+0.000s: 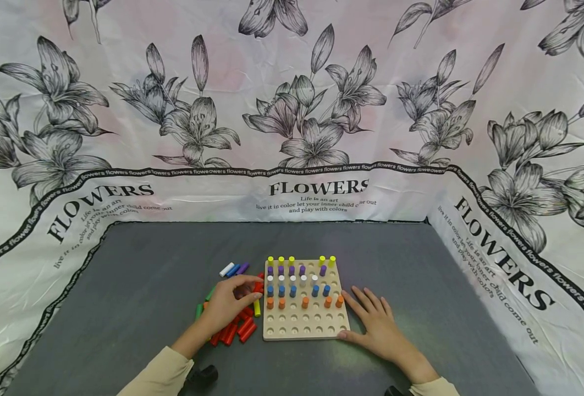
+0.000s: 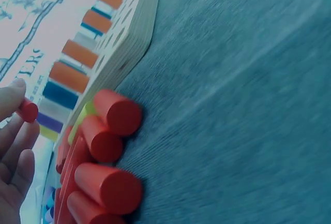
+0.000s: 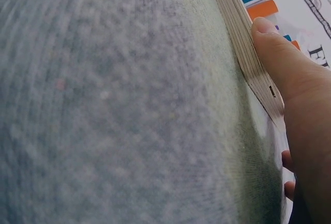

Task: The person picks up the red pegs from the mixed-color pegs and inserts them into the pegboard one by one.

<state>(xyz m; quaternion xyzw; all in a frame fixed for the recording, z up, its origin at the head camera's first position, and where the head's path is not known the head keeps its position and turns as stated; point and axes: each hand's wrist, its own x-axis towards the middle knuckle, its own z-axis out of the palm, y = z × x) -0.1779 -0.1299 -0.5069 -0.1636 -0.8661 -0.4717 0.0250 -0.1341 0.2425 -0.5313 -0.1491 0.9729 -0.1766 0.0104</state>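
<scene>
A wooden peg board [image 1: 300,324] lies in the middle of the table, seen in the head view. Rows of yellow, purple, white, blue and orange pegs stand in its holes from the back forward, with gaps in the rows; the two front rows show bare holes. Just left of the board, my left hand [image 1: 226,301] pinches a red peg [image 2: 29,111] between thumb and fingertips, above the loose pegs. My right hand [image 1: 382,331] rests at the board's right edge, fingers spread, its thumb [image 3: 269,32] against the near right corner.
Loose red pegs [image 1: 246,329] lie in a pile under and in front of the left hand. A yellow peg [image 1: 257,308] and green pegs [image 1: 199,311] lie among them. White [image 1: 226,269], blue and purple pegs sit behind. Floral cloth [image 1: 317,203] walls the grey table [image 1: 396,247].
</scene>
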